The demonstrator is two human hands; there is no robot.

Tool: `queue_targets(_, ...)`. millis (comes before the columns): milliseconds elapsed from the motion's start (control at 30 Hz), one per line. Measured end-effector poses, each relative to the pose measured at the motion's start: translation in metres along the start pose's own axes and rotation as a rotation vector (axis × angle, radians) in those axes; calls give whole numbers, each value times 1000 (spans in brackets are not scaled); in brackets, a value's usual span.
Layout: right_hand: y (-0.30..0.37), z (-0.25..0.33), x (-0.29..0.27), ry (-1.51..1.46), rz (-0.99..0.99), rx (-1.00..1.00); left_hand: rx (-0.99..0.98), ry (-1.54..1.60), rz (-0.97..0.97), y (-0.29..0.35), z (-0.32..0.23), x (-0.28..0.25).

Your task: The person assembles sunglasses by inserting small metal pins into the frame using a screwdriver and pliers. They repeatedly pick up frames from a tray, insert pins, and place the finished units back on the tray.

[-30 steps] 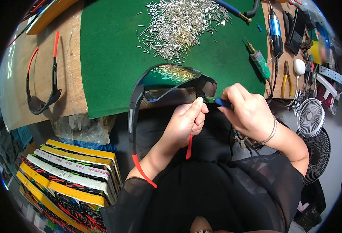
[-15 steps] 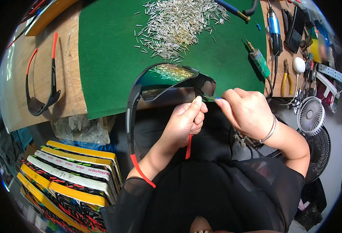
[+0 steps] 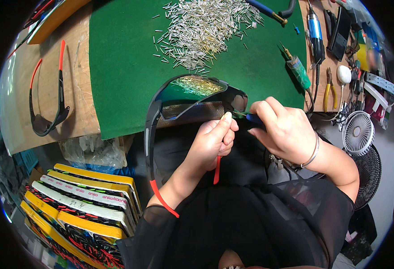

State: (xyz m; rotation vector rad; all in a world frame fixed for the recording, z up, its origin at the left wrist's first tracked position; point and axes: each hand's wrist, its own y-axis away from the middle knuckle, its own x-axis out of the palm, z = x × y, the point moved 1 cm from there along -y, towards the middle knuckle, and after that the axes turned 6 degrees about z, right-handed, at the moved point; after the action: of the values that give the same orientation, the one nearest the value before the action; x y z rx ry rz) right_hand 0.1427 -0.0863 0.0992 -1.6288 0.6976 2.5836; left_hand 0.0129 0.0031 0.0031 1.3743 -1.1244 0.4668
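Note:
My left hand (image 3: 211,142) is closed on a pair of wraparound sunglasses (image 3: 150,130) with black frame, mirrored lens and red temple tips. Its thumb presses by the hinge at the right end of the lens. One temple reaches back along my left forearm; the other's red tip hangs below my left hand. My right hand (image 3: 287,131) grips the blue handle of a small screwdriver (image 3: 254,119), whose thin shaft points at that hinge. Whether the tip sits in a screw is too small to tell. My right thumb stands apart from the handle.
On the green mat (image 3: 125,89) lies a heap of small metal pins (image 3: 206,31). A second pair of sunglasses (image 3: 49,121) rests at left. Stacked boxes (image 3: 85,193) of frames stand lower left. A green-handled tool (image 3: 298,71), yellow pliers (image 3: 330,92) and small fan (image 3: 358,132) are at right.
My right hand's fingers have shifted on the screwdriver, the thumb moving down away from the handle, so more blue shows. The sunglasses and my left hand stay nearly in place.

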Motion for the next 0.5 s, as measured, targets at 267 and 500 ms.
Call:
queue_targets(267,-1,0,3,-20,-31,-29,0,-8,-7,0,1,-1)
queue_targets(500,2,-5,11,84,-31,-18,-1,-16,-15,-1,2,-1)
